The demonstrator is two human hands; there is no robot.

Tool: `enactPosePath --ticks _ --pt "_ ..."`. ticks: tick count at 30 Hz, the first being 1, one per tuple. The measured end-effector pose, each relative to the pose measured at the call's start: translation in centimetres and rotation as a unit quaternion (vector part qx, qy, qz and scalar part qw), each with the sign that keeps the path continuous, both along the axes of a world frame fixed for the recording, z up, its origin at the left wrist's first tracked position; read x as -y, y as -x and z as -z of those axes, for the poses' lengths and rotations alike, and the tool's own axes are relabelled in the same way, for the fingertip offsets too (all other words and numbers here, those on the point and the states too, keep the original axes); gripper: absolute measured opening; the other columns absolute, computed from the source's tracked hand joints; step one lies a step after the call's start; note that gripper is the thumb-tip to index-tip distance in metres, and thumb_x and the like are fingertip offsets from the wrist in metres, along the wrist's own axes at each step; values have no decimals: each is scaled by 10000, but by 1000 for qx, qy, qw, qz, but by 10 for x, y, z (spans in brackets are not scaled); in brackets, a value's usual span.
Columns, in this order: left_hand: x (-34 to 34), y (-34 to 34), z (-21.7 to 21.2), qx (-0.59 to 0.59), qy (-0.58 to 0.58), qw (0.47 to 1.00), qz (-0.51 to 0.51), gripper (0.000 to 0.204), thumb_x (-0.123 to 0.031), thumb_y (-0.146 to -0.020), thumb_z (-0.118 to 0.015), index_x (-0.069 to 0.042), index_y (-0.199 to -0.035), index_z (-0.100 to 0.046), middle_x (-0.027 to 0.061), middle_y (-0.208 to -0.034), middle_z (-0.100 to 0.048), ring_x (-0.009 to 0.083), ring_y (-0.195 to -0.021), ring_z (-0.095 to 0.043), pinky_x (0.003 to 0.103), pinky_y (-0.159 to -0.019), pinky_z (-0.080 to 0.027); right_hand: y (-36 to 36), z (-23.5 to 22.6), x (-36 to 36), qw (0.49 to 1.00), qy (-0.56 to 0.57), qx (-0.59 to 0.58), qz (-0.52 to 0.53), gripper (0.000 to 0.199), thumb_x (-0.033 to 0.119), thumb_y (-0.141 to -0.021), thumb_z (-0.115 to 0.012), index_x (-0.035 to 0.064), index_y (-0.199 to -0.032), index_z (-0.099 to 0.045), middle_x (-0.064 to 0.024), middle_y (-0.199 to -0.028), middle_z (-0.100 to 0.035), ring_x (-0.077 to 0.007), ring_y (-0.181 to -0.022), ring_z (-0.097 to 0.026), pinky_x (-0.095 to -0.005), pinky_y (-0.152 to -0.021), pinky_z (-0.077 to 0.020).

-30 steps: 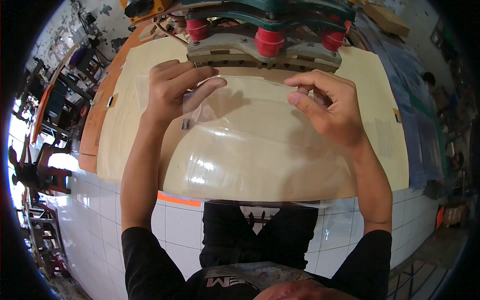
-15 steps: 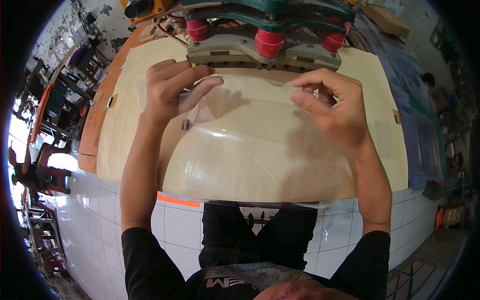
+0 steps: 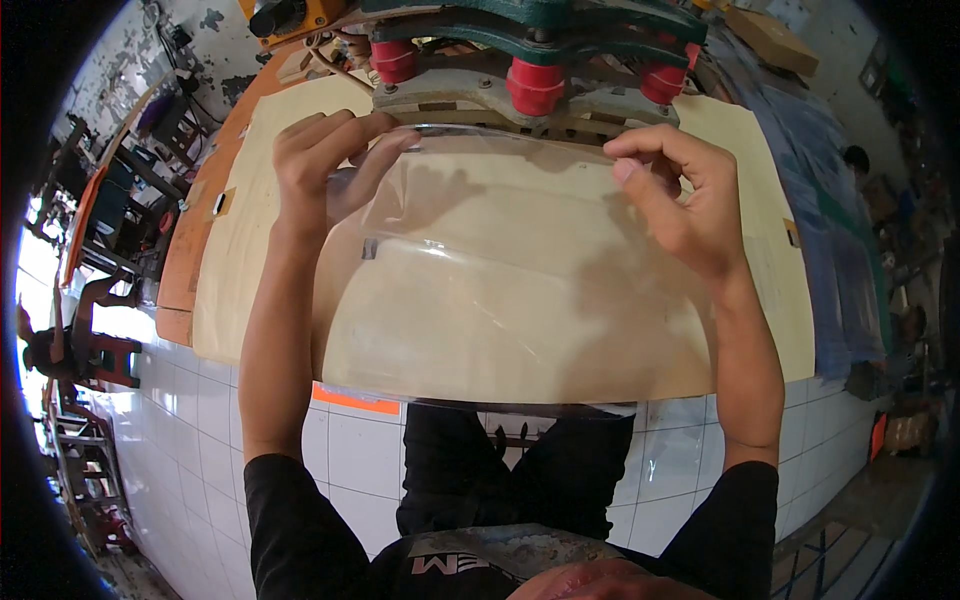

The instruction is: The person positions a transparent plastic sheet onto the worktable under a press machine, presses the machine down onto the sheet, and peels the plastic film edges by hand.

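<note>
A clear plastic sheet (image 3: 500, 270) stretches between my hands over the cream-coloured table cover, its near end reaching the table's front edge. My left hand (image 3: 335, 165) pinches the sheet's far left corner between thumb and fingers. At the far right corner, my right hand (image 3: 685, 200) grips the same sheet with thumb and forefinger. The sheet's far edge is raised and overlaps the view of the grey metal bar (image 3: 440, 97) of a press. Above that bar are red cylindrical mounts (image 3: 535, 88) and a dark green frame (image 3: 480, 40). A small dark block (image 3: 369, 248) shows through the sheet on the left.
The cream cover (image 3: 245, 250) lies on a wooden table (image 3: 180, 290). Blue plastic sheeting (image 3: 835, 270) runs along the right, with a cardboard box (image 3: 772, 42) behind. An orange strip (image 3: 355, 400) shows below the front edge. At far left a person (image 3: 60, 345) is beside a red stool (image 3: 112, 358).
My hands have spread slightly apart, the left moving left and the right moving right. The sheet's far edge has moved farther away, up against the view of the press bar.
</note>
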State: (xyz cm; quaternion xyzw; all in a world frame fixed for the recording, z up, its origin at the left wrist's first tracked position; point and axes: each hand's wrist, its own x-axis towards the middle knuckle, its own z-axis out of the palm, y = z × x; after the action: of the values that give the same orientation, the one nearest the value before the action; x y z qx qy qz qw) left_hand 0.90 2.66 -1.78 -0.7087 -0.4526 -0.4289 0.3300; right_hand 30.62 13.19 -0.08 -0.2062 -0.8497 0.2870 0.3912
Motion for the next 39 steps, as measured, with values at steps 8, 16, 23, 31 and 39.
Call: enactPosePath --ticks 8,16,23,31,39 --pt "0 1 -1 8 -3 1000 -9 136 -133 -701 -801 -53 -699 -692 17 -513 -522 118 -414 -417 263 -424 -328 0 5 -4 1000 -17 -23 -11 144 14 -779 -585 13 -884 -684 7 -700 -610 -18 -567 -447 -194 -504 -324" --pt "0 0 -1 12 1 1000 -8 131 -123 -699 -802 -58 -694 -689 15 -518 -527 114 -414 -419 257 -424 -327 -1 3 -4 1000 -15 -4 -14 153 -1 -781 -559 6 -885 -670 -12 -745 -631 -35 -623 -493 -191 -549 -354" --pt "1 0 -1 13 5 1000 -7 127 -119 -706 -798 -60 -687 -686 12 -523 -535 110 -415 -421 256 -424 -329 2 5 -4 999 -24 -45 -16 124 10 -756 -573 20 -837 -666 1 -685 -617 -22 -550 -448 -196 -493 -323" --pt "3 -3 -2 43 4 999 -22 129 -105 -720 -790 -43 -679 -685 19 -557 -590 103 -430 -467 245 -428 -357 -2 3 -7 999 -21 -45 -12 135 5 -732 -555 18 -822 -655 -2 -694 -619 -29 -576 -466 -197 -508 -336" --pt "3 -2 -2 45 5 999 -25 125 -110 -717 -792 -41 -688 -692 24 -559 -594 105 -432 -475 244 -428 -362 -5 1 -10 999 -24 -45 -19 166 -8 -701 -512 -1 -795 -649 -22 -707 -627 -50 -601 -502 -198 -520 -354"
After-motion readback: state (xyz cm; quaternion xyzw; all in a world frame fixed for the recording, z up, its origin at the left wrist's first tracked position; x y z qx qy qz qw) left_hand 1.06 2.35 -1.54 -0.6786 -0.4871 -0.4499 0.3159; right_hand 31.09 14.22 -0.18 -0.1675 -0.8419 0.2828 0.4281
